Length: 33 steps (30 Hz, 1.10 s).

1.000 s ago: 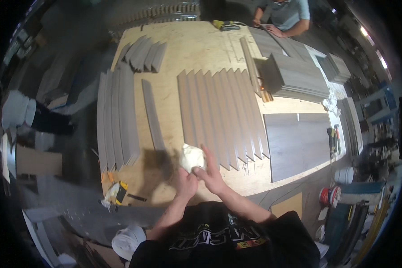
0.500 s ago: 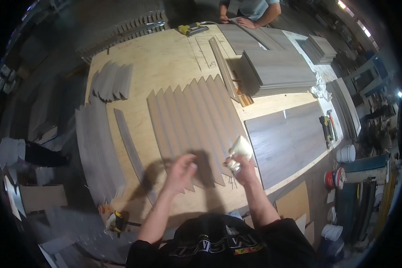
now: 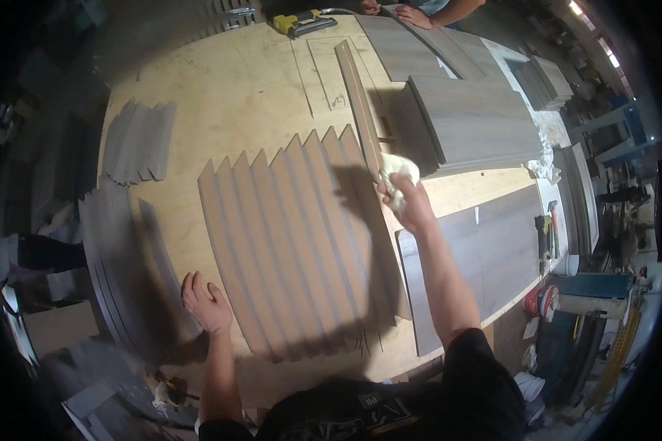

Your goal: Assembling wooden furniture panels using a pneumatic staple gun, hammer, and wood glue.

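My right hand (image 3: pixel 406 200) is closed around a pale cream squeeze bottle (image 3: pixel 400 170), its shape partly hidden by my fingers. It is over the right edge of a row of brown strips (image 3: pixel 283 235) with slanted ends, laid side by side with grey bands between them. Under and beyond this hand runs a long narrow board (image 3: pixel 359 103). At the row's lower left, my left hand (image 3: pixel 207 305) has its fingers apart and holds nothing. A loose grey strip (image 3: pixel 158 242) lies just left of that hand.
Grey strips are stacked on the left (image 3: pixel 114 264) and far left (image 3: pixel 138 140). Grey panels (image 3: pixel 474 121) are piled at the right, with a flat panel (image 3: pixel 478 257) nearer me. A yellow nail gun (image 3: pixel 301 23) rests at the far edge, near another person's hands (image 3: pixel 412 15).
My right hand has moved away from me with the bottle, toward the long board. My left hand has shifted left, off the strips. The view has shifted closer over the table.
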### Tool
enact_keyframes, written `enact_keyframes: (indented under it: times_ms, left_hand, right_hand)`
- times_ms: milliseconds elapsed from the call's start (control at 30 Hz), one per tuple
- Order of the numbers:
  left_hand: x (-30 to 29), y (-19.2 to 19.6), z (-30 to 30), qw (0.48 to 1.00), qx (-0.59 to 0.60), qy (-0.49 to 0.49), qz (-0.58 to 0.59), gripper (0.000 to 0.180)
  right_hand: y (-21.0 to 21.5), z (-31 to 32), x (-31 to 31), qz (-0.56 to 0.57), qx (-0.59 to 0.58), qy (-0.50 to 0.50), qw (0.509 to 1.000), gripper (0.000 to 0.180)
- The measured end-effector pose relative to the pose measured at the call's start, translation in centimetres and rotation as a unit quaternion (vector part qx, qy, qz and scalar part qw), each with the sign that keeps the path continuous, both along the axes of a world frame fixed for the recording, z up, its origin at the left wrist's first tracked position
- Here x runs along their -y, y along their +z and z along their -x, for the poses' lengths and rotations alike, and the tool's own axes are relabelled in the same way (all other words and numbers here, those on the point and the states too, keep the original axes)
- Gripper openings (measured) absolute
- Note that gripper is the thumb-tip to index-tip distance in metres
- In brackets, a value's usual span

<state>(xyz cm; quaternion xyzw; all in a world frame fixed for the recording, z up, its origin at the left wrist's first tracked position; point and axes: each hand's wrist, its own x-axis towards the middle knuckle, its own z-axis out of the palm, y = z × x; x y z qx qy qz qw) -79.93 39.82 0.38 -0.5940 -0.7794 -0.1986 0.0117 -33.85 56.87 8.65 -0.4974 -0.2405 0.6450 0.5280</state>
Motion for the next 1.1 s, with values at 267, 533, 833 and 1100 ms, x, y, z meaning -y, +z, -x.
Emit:
enact_keyframes:
  times_ms: [267,533,833,1100]
  left_hand:
    - [-0.2,-1.1,0.6,0.999,0.002,-0.039,-0.033,0.04]
    - [-0.2,-1.3,0.9,0.999,0.009,-0.033,-0.012,0.041]
    - [-0.4,-0.9,0.7,0.999,0.001,-0.032,-0.026,0.041]
    - [-0.5,-0.1,0.3,0.999,-0.004,-0.04,-0.02,0.04]
  right_hand:
    - [-3.3,1.0,-9.8,-0.074,0.466,0.036,0.881,0.055]
    - [-2.9,2.0,-12.3,-0.015,0.496,0.034,0.868,0.056]
    - [-2.6,2.3,-11.4,-0.021,0.494,0.014,0.869,0.05]
    - [-2.5,1.4,-6.9,-0.01,0.511,-0.014,0.86,0.046]
